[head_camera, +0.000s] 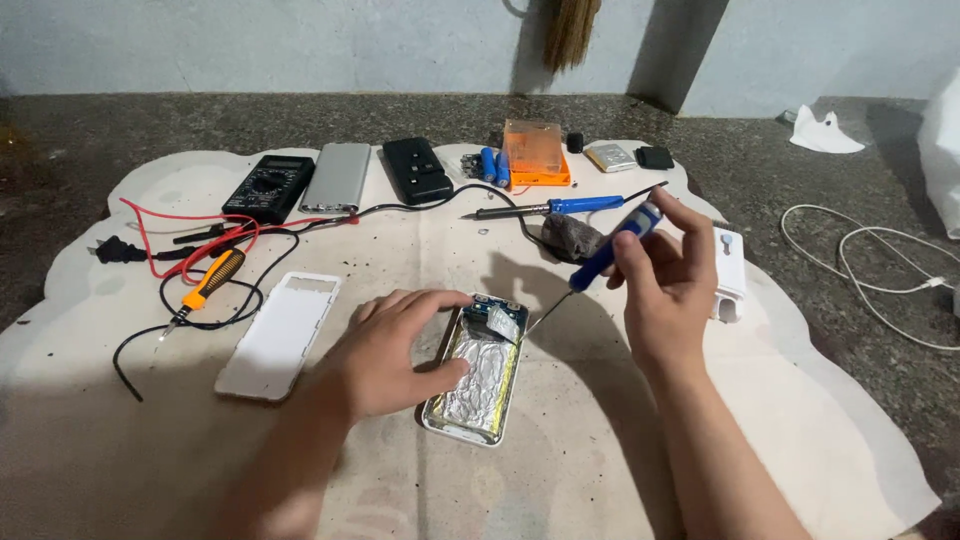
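2 hands: left hand (385, 355) flat on opened device (478, 370), right hand (665, 280) gripping screwdriver (600, 260).

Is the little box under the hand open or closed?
Open. The power bank shows its silver foil pack and circuit board, and its white cover lies apart beside the left hand.

Both forearms are bare, no sleeves, rings or watch on the left hand (385, 350) or right hand (665, 275).

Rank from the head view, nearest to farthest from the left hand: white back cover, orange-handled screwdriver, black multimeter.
From the left hand:
1. White back cover, just to its left.
2. Orange-handled screwdriver, farther left among the cables.
3. Black multimeter, at the mat's far edge.
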